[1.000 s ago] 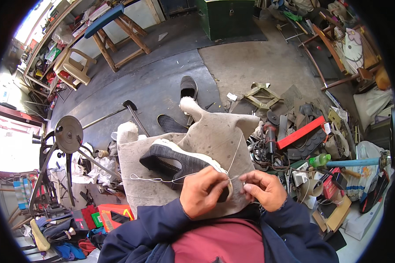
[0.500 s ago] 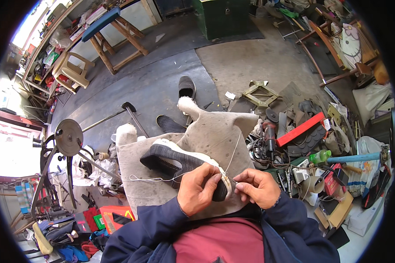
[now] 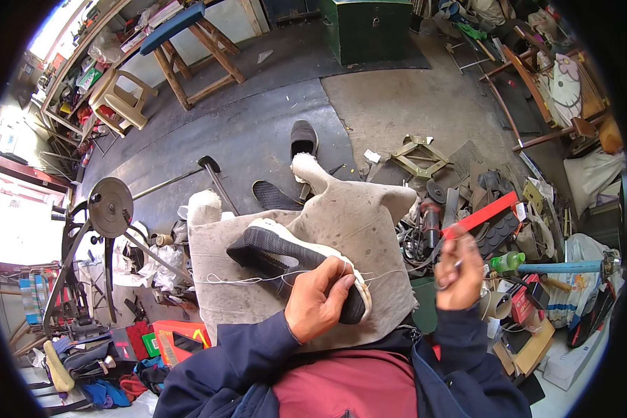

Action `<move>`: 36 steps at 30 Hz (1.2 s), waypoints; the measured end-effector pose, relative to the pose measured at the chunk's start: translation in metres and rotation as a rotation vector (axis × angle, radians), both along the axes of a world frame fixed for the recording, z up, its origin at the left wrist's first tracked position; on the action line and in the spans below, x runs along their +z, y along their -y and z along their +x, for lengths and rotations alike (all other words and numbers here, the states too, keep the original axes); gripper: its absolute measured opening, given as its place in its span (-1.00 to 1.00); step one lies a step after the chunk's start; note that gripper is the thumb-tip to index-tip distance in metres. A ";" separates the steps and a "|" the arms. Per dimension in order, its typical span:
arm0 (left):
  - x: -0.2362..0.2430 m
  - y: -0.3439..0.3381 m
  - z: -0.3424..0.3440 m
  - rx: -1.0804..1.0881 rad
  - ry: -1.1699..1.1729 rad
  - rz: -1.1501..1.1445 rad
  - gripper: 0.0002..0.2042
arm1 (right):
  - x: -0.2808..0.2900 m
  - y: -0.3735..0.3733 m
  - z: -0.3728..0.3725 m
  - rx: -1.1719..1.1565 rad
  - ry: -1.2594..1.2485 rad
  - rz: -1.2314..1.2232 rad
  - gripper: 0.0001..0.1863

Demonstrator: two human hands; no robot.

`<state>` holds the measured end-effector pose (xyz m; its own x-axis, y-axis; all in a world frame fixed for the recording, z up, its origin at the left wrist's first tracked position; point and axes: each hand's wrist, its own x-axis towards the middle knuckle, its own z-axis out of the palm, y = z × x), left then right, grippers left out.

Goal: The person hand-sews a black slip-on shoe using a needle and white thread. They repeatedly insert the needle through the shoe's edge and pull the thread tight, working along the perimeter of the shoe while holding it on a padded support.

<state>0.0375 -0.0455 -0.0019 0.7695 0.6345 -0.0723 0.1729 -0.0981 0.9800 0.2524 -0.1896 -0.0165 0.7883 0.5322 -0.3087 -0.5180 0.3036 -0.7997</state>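
A black knit shoe [image 3: 298,256] with a white sole lies tilted on its side on a stained beige cloth [image 3: 362,219] over my lap. My left hand [image 3: 316,298] grips its front end, thumb and fingers pressed together near the sole's edge. White thread [image 3: 240,281] forms a loop on the left and crosses the shoe. From the sole's edge another length stretches right toward my right hand [image 3: 461,272]. That hand is raised away from the shoe, smeared by motion, its fingers curled together around the thread's end. Whether it also holds a small tool is unclear.
A metal stand with a round plate [image 3: 111,207] rises on the left. Beyond the cloth are a dark slip-on shoe [image 3: 304,138] and a loose insole [image 3: 275,196]. Tools, a red bar [image 3: 491,211] and a green bottle [image 3: 508,262] clutter the right. An orange-red box [image 3: 177,343] sits lower left.
My right hand has swung from the shoe's edge out to the right and up, drawing the thread with it. My left hand keeps its grip on the shoe.
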 end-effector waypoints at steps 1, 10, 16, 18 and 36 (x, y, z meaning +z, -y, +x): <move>0.000 0.000 0.001 0.002 0.018 0.004 -0.96 | 0.000 -0.003 -0.015 0.184 0.228 -0.041 -0.72; 0.002 -0.002 0.000 -0.013 -0.052 0.004 -0.93 | 0.005 0.001 -0.030 0.884 0.554 -0.591 -0.82; 0.001 -0.002 0.001 -0.026 -0.032 -0.010 -0.93 | 0.000 -0.006 -0.034 0.499 -0.042 0.174 -0.78; 0.002 -0.002 0.000 -0.027 -0.035 -0.024 -0.93 | -0.001 -0.016 -0.033 0.610 -0.013 0.092 -0.77; 0.024 -0.155 -0.126 0.761 0.488 -0.257 -0.71 | -0.013 -0.015 -0.064 0.668 1.003 -0.477 -0.51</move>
